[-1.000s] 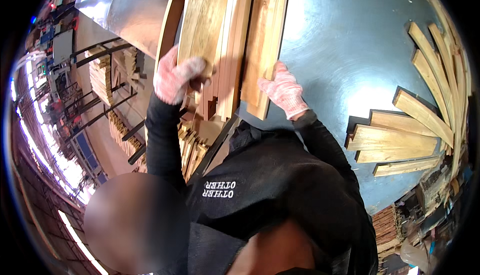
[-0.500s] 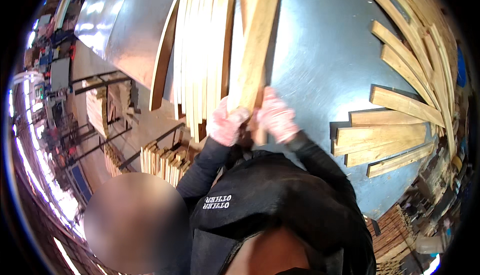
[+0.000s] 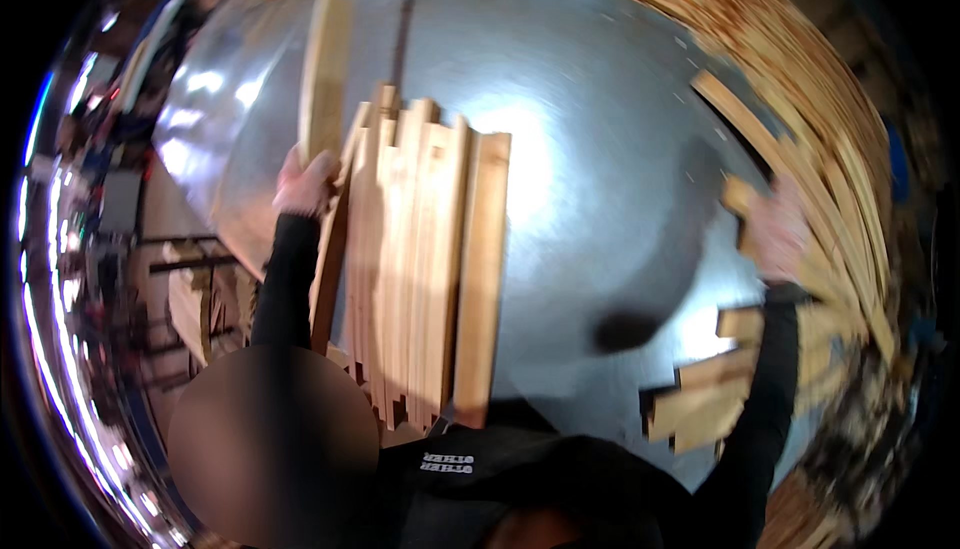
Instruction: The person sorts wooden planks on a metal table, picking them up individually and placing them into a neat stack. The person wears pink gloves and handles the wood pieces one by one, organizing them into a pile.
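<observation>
My left hand, in a pale pinkish glove, grips the near end of a long wooden board. That board points away from me, left of a row of narrow boards lying side by side on the metal table. One wider board forms the row's right side. Far to the right, my right hand is over the fanned boards, by the short end of one board. Motion blurs its fingers, so its grip does not show.
The shiny metal table spans the middle. Several boards fan out at the right, beside a long wood stack curving along the far edge. Beyond the table's left edge stands a rack with wood pieces.
My hands have parted from the middle: the left went left and farther out with a board, the right reached over to the right-hand boards. The view has shifted too.
</observation>
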The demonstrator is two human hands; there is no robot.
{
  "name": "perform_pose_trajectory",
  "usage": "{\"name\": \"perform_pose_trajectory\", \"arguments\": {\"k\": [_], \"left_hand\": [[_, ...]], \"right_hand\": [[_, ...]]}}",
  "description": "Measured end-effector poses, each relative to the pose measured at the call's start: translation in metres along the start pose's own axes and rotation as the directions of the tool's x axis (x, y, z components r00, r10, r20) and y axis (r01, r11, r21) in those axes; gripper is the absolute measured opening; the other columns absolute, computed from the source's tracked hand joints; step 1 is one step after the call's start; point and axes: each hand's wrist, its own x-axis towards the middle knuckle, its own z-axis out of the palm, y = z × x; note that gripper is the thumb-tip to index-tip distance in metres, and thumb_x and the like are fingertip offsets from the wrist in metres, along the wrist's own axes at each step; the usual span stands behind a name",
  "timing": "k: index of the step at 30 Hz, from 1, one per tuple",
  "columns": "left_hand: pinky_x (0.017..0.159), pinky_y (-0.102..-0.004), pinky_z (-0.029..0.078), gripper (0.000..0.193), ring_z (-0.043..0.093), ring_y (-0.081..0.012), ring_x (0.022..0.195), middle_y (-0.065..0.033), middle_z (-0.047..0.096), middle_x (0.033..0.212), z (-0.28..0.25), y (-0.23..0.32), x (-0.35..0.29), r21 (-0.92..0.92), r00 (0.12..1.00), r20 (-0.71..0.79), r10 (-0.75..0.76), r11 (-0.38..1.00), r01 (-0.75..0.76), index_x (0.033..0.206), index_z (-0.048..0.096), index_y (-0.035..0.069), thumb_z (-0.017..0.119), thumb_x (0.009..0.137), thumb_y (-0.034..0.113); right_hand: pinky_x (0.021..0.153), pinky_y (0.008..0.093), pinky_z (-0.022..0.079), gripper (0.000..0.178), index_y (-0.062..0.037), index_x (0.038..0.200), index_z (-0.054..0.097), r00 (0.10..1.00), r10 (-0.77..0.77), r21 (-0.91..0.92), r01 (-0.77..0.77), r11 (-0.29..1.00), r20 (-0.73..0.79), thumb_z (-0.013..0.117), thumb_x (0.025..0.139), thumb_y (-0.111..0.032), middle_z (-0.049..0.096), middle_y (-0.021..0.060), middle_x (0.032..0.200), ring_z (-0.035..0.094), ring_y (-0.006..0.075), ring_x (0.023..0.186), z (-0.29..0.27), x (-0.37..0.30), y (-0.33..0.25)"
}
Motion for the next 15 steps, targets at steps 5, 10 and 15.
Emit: {"name": "perform_pose_trajectory", "arguments": {"k": [5,10,15], "left_hand": [[0.044,-0.032,0.047,0.03,0.059,-0.018,0.052,-0.0094,0.063,0.073,0.023,-0.03,0.145,0.605,0.995,-0.093,-0.018,0.793,0.071,0.11,0.059,0.008,0.062,0.084,0.024],[0.063,-0.0326,0.055,0.026,0.066,-0.0226,0.069,-0.0133,0.068,0.092,-0.007,-0.087,0.317,0.078,0.944,-0.329,-0.006,0.996,0.034,0.107,0.063,0.004,0.065,0.084,0.015],[0.087,-0.0413,0.05,0.067,0.065,-0.0295,0.102,-0.0203,0.062,0.114,0.069,-0.031,0.301,0.939,0.923,-0.095,0.374,0.341,-0.041,0.125,0.048,-0.004,0.074,0.075,0.032]], "right_hand": [[0.115,0.0454,0.025,0.097,-0.0147,0.155,0.016,0.856,0.405,-0.432,-0.248,0.867,0.322,0.07,0.078,-0.043,0.024,0.0185,0.157,0.025,0.0354,0.144,0.04,0.048,0.102],[0.114,0.0427,0.03,0.095,-0.0285,0.154,0.018,0.877,0.274,-0.407,-0.1,0.908,0.396,0.073,0.077,-0.018,0.029,0.0124,0.155,0.031,0.0362,0.14,0.071,0.089,0.098],[0.102,0.0446,0.044,0.086,-0.0279,0.153,0.02,0.91,0.215,-0.527,0.004,0.85,0.353,0.06,0.081,-0.002,0.04,0.0172,0.146,0.048,0.0389,0.126,0.075,0.105,0.115]]}}
